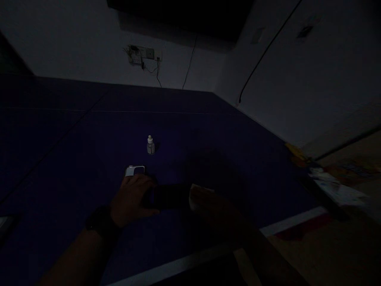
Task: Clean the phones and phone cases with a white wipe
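Note:
In the dim light, my left hand (133,198), below a wristwatch (102,220), grips the left end of a dark flat phone (170,196) lying on the dark blue surface. My right hand (211,202) is closed on a white cloth (194,202) at the phone's right end; its fingers are mostly in shadow. Just beyond the left fingers lies a pale case (129,171) with a dark corner cut-out, partly covered by that hand. Farther off, a small dropper bottle (151,147) with a white cap stands upright.
The blue surface (89,147) runs back to a wall with a socket strip (143,53) and hanging cables. A dark-edged object (6,224) lies at the left edge. Crumpled, colourful items (336,182) are at right, beyond the surface's pale edge.

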`<move>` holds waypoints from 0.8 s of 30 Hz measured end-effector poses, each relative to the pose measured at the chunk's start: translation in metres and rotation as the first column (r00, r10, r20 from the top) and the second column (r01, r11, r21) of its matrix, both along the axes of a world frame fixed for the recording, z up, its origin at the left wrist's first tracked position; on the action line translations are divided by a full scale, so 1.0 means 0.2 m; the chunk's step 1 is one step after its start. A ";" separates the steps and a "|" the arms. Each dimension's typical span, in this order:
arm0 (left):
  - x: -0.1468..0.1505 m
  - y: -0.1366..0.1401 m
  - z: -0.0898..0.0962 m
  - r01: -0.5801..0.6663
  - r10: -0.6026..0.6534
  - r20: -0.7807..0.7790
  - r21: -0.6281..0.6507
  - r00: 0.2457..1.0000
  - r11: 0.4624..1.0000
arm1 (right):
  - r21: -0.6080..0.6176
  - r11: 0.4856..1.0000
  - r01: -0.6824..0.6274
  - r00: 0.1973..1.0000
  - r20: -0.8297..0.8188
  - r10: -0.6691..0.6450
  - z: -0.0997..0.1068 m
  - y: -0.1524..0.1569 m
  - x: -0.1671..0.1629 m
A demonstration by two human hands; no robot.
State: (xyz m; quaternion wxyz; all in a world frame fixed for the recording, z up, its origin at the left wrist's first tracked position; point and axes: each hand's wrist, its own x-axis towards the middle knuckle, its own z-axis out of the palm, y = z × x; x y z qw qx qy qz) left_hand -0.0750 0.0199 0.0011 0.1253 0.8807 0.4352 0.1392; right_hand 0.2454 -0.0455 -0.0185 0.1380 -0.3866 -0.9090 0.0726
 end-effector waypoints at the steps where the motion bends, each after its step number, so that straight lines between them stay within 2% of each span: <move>1: 0.00 0.00 0.00 -0.003 0.003 -0.001 -0.003 1.000 1.000 | 0.017 1.000 0.010 1.000 -0.006 -0.010 -0.01 0.00 0.00; 7: 0.01 -0.01 0.01 -0.017 0.017 -0.007 -0.019 1.000 1.000 | -0.008 0.996 -0.088 0.996 -0.015 0.088 -0.01 -0.01 -0.04; 12: 0.01 -0.01 0.02 -0.008 0.008 0.000 -0.023 1.000 1.000 | 0.027 1.000 -0.006 0.999 -0.035 0.007 0.02 0.00 0.01; 16: 0.01 -0.01 0.02 -0.020 0.019 -0.009 -0.039 1.000 0.999 | 0.066 0.998 -0.023 0.999 0.029 0.021 -0.02 -0.01 -0.07; 20: 0.02 -0.01 0.02 -0.031 0.030 -0.015 -0.037 0.999 0.999 | 0.093 0.995 0.020 0.999 0.046 -0.025 -0.04 -0.03 -0.19; 24: 0.02 -0.01 0.02 -0.037 0.037 -0.015 -0.031 0.999 0.999 | 0.129 0.991 0.035 0.999 -0.016 -0.033 -0.03 -0.04 -0.15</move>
